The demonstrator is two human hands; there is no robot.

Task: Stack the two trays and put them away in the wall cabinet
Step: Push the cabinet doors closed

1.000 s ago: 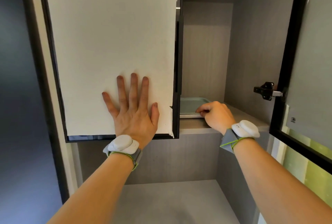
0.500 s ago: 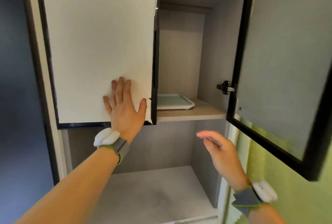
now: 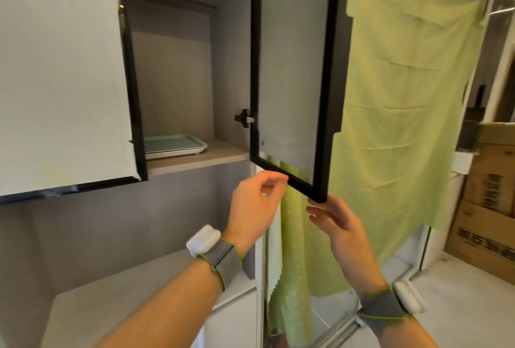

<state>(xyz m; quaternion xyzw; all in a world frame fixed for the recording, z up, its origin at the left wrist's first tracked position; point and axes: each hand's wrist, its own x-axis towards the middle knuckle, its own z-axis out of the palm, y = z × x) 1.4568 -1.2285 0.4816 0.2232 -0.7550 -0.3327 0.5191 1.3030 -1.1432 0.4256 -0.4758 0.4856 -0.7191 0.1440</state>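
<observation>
The stacked trays (image 3: 174,144), pale green on top of a white one, lie flat on the wall cabinet's shelf (image 3: 206,156), partly hidden behind the white left door (image 3: 64,74). The right door (image 3: 295,69), frosted glass in a black frame, stands swung out. My left hand (image 3: 255,202) is just under that door's bottom edge with loosely bent fingers, fingertips at the frame. Below the door's lower outer corner is my right hand (image 3: 333,220), fingers spread and touching the corner. Neither hand holds anything.
A grey counter surface (image 3: 133,289) lies in the niche under the cabinet. A light green curtain (image 3: 395,113) hangs to the right behind the open door. Cardboard boxes (image 3: 490,194) are stacked at the far right on the floor.
My left hand came off the white left door and moved right to the glass door's bottom edge. My right hand rose to that door's corner. The view swung right.
</observation>
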